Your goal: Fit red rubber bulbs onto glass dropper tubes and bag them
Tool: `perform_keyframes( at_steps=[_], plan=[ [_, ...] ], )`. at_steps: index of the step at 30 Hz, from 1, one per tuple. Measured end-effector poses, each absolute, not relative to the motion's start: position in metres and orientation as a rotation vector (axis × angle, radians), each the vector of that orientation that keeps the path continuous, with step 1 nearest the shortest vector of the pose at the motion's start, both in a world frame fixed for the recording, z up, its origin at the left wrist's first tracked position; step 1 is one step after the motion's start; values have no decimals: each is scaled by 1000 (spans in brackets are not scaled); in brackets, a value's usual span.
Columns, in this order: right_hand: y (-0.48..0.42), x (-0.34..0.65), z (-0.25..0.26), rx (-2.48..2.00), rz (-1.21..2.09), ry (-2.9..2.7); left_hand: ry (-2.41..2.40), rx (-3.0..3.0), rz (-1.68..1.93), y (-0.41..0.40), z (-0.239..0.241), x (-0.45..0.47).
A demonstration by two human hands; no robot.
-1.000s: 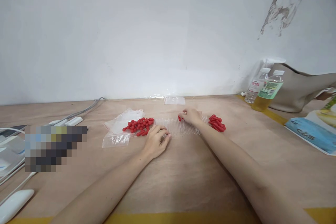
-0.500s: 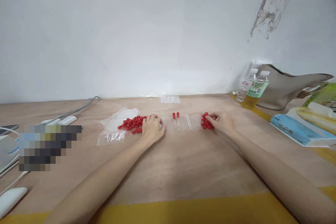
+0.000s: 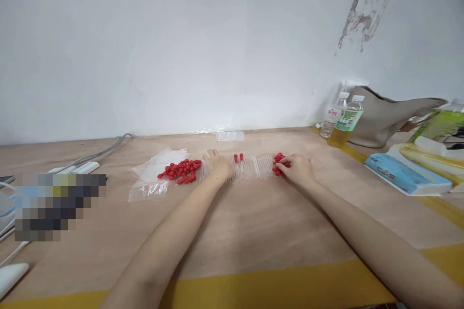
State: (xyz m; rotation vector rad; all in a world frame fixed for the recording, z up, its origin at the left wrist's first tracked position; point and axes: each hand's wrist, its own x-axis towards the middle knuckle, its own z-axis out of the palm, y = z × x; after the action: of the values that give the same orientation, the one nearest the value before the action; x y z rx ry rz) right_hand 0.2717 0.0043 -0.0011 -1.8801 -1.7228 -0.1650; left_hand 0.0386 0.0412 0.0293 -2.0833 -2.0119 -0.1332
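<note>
A row of thin clear tubes (image 3: pixel 257 168), looking like glass droppers, lies side by side on the wooden table. Two of them carry red rubber bulbs (image 3: pixel 238 158) at their far ends. My left hand (image 3: pixel 218 166) rests over the left part of this row, palm down, fingers slightly apart; the tubes beneath it are partly hidden. A heap of loose red rubber bulbs (image 3: pixel 181 170) lies to its left. At the row's right end, my right hand (image 3: pixel 300 170) has thumb and fingers closed on a red rubber bulb in a smaller pile of red bulbs (image 3: pixel 277 159), partly covered by the fingertips.
Clear plastic bags (image 3: pixel 148 190) lie under the left heap. A flat clear packet (image 3: pixel 230 136) is by the wall. Two bottles (image 3: pixel 346 123), a grey bag (image 3: pixel 377 120) and a blue tissue pack (image 3: pixel 406 174) stand or lie right. Cables (image 3: pixel 108 147) and a power strip (image 3: pixel 85 168) are left.
My left hand has shifted right, off the edge of the red heap and further over the tubes, uncovering tubes beside the heap. My right hand stays at the small pile. The view has turned slightly.
</note>
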Motion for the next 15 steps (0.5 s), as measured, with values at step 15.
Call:
perform_keyframes(
  at_steps=[15],
  plan=[
    [2,272,-4,-1812,-267,-1703,-2172,-2118,-255,44,27,43]
  ],
)
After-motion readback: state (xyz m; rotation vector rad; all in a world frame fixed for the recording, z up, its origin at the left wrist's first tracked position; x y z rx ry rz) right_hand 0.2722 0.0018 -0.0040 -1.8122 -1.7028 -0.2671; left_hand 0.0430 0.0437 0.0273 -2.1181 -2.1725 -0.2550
